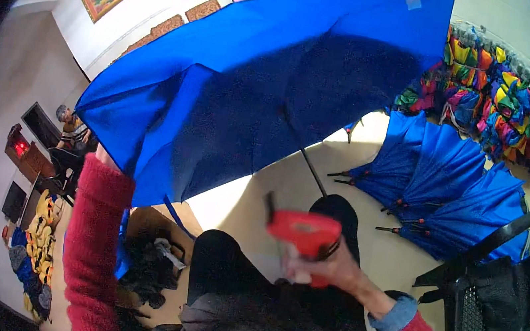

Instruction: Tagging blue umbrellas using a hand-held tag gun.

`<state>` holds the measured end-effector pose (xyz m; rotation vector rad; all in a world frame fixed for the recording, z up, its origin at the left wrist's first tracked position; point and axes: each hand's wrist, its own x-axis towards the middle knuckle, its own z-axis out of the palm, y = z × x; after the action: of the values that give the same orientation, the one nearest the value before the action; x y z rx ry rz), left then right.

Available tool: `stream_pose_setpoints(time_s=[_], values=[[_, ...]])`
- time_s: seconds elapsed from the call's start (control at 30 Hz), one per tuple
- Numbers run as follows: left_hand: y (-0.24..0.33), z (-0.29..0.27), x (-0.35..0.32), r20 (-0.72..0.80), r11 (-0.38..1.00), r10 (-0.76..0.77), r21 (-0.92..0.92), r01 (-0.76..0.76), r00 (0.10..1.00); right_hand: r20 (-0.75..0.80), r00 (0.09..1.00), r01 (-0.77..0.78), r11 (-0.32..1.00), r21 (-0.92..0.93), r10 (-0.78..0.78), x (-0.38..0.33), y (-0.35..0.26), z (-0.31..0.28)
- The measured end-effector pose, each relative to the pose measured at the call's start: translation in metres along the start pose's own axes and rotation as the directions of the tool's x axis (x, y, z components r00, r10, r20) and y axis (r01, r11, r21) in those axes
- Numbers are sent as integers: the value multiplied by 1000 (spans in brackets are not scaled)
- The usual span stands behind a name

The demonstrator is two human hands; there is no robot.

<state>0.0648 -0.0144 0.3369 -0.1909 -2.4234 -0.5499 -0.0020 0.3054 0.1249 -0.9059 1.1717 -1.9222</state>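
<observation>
A blue open umbrella (234, 94) spreads across the middle of the view, its dark shaft (312, 172) slanting down to my right knee. My left hand (103, 156) is at the umbrella's left edge; the canopy hides its fingers, so its grip does not show. In front of my lap, my right hand (325, 267) is closed round a red pistol-shaped tool (305, 230) with a dark tip pointing up and left. Motion smears the tool, and its exact kind cannot be made out. It is apart from the canopy.
Several blue umbrellas (437, 181) lie on the floor at right. Behind them hang bundles of multicoloured cloth (506, 110). A black chair (480, 308) stands near right; an open box (151, 264) with dark items sits by my left knee. A person (72, 130) sits far left, near yellow bundles (45, 230).
</observation>
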Motion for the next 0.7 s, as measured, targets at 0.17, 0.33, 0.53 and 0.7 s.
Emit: stream_pose_setpoints(time_s=[0.17,0.33,0.53,0.7], values=[[14,-14,1,-33,996,17,86,-14,999,-197,972,-63,945,320,131,11,21,-62],[40,-9,9,-93,993,-54,-112,43,994,-520,852,130,939,317,57,4,95,-114],[50,-11,19,-111,917,-166,-384,111,980,-560,813,-49,977,207,159,-20,206,-132],[33,-22,18,-69,769,-318,-602,214,946,-447,846,-106,914,392,290,-17,189,-128]])
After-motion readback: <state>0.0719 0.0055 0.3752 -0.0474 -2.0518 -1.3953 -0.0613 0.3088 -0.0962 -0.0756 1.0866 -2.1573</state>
